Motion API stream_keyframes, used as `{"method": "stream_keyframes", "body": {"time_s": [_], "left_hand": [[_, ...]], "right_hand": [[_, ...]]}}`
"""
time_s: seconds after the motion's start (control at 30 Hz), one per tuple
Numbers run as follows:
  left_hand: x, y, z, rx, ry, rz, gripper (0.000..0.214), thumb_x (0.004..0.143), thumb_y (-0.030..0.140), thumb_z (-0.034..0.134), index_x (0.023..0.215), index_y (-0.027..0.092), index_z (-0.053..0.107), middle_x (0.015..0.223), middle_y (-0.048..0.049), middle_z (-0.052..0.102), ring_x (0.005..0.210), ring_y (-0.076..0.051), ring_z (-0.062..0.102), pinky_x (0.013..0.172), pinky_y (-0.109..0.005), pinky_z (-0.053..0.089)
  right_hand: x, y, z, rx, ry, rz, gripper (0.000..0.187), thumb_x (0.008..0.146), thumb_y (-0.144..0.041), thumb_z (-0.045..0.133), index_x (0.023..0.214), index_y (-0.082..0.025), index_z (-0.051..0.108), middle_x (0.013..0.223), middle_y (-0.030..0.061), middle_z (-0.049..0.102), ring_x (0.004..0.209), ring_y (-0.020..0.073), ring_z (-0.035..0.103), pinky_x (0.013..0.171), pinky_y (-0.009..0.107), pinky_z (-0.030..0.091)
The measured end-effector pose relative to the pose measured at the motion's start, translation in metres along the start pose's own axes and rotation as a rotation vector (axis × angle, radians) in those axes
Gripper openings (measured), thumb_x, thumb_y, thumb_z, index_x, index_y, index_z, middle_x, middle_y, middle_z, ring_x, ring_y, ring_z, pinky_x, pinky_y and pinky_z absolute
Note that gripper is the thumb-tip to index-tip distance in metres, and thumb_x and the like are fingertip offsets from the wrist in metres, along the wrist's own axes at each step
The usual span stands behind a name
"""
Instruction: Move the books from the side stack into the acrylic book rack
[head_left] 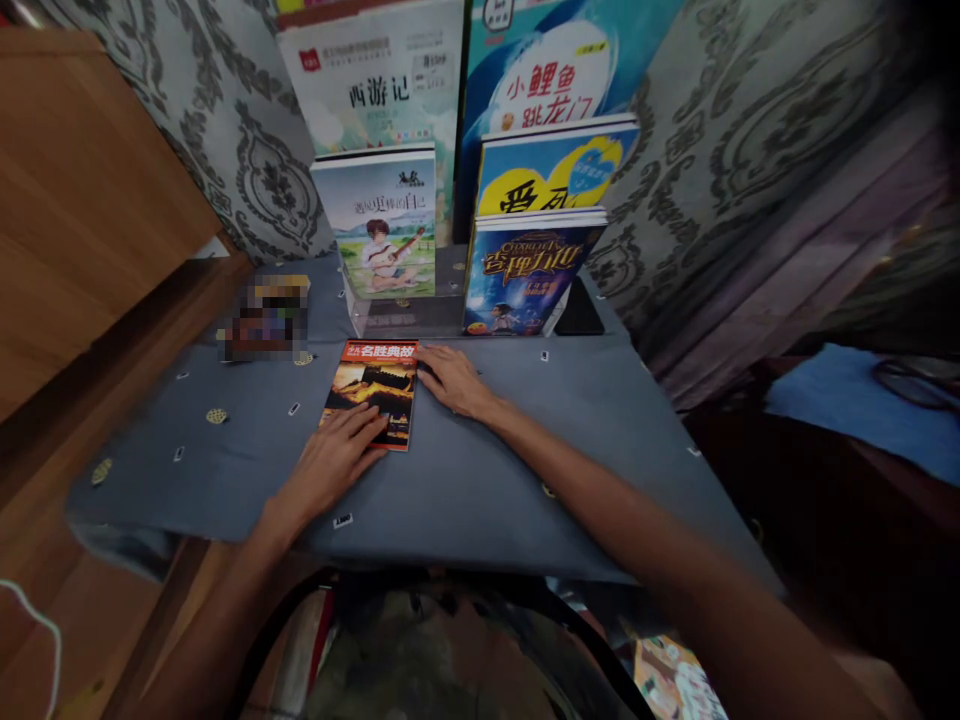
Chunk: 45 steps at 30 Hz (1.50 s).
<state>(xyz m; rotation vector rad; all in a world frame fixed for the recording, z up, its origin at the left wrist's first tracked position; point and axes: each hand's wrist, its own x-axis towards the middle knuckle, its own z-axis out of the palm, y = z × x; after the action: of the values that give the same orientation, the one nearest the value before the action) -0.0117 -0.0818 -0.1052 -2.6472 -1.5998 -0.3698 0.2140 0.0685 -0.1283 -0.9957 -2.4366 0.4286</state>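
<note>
In the head view, a small book [375,378] with an orange-topped cover lies flat on the grey tablecloth [495,490], left of centre, near side of the upright books [394,220]. The left hand [341,448] rests open on its near left part, fingers spread over the cover, gripping nothing. The right hand [452,380] touches its far right edge; whether it pinches the book, I cannot tell. A pixelated object [266,318] lies farther left.
</note>
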Motion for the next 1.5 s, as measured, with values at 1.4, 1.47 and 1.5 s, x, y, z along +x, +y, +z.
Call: {"method": "stream_keyframes", "body": {"time_s": [1.4, 1.47, 1.5], "left_hand": [[0.029, -0.025, 0.002, -0.122, 0.133, -0.091, 0.031, 0.100, 0.031, 0.044, 0.116, 0.021, 0.069, 0.124, -0.0086, 0.069, 0.115, -0.023, 0.063, 0.101, -0.043, 0.051], [0.040, -0.038, 0.006, -0.084, 0.129, -0.126, 0.031, 0.099, 0.030, 0.046, 0.119, 0.021, 0.067, 0.128, -0.0092, 0.067, 0.117, -0.024, 0.061, 0.102, -0.044, 0.049], [0.046, -0.044, 0.008, -0.063, 0.125, -0.143, 0.031, 0.099, 0.030, 0.046, 0.121, 0.020, 0.065, 0.128, -0.0096, 0.066, 0.117, -0.025, 0.061, 0.102, -0.044, 0.049]], "right_hand": [[-0.059, -0.061, 0.000, 0.313, 0.051, -0.168, 0.021, 0.094, -0.020, 0.057, 0.108, -0.019, 0.072, 0.098, 0.0073, 0.075, 0.096, 0.0197, 0.068, 0.086, 0.033, 0.054], [-0.055, -0.060, 0.000, 0.263, 0.040, -0.168, 0.022, 0.092, -0.020, 0.060, 0.111, -0.018, 0.070, 0.106, 0.0086, 0.075, 0.105, 0.0221, 0.065, 0.094, 0.038, 0.051], [-0.053, -0.058, 0.000, 0.228, 0.030, -0.165, 0.024, 0.091, -0.021, 0.062, 0.114, -0.018, 0.069, 0.112, 0.0098, 0.073, 0.112, 0.0237, 0.063, 0.099, 0.042, 0.049]]}}
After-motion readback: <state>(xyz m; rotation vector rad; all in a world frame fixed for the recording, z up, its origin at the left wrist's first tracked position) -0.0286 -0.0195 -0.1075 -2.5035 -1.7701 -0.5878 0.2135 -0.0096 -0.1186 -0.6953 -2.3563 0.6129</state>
